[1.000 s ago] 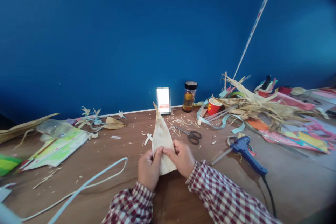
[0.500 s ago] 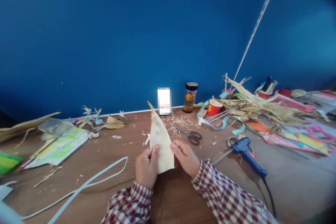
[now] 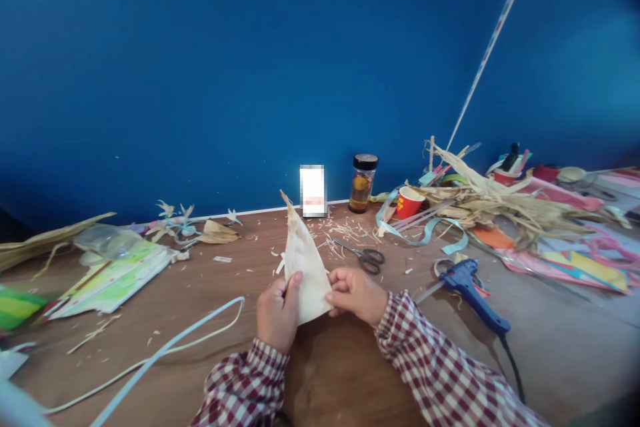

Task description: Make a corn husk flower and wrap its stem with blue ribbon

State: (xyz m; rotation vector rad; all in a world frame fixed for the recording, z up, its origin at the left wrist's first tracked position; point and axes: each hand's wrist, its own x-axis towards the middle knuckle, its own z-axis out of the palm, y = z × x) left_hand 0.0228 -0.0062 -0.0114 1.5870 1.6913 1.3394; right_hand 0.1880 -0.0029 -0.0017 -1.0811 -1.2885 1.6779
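Note:
A pale, dried corn husk (image 3: 304,257), wide at the near end and tapering to a brown tip, is held up between my two hands. My left hand (image 3: 278,313) grips its left edge, thumb lying across the front. At the lower right corner, my right hand (image 3: 357,295) pinches the husk between thumb and curled fingers. Just beyond the husk lie dark-handled scissors (image 3: 369,258) among thin husk trimmings (image 3: 350,232). To the right of my right hand rests a blue glue gun (image 3: 470,293) with a glue stick in its back end.
A lidded jar of amber liquid (image 3: 363,183) and a bright blurred-out screen (image 3: 313,191) stand by the blue wall. On the right are a red paper cup (image 3: 409,203), blue ribbon (image 3: 430,232) and heaped husks (image 3: 500,207). A white cable (image 3: 185,345) loops at left, near a green-white packet (image 3: 117,280).
My right hand has slid down the husk's right edge to its lower corner, and its fingers are more curled. My left hand keeps its hold. The view has shifted slightly.

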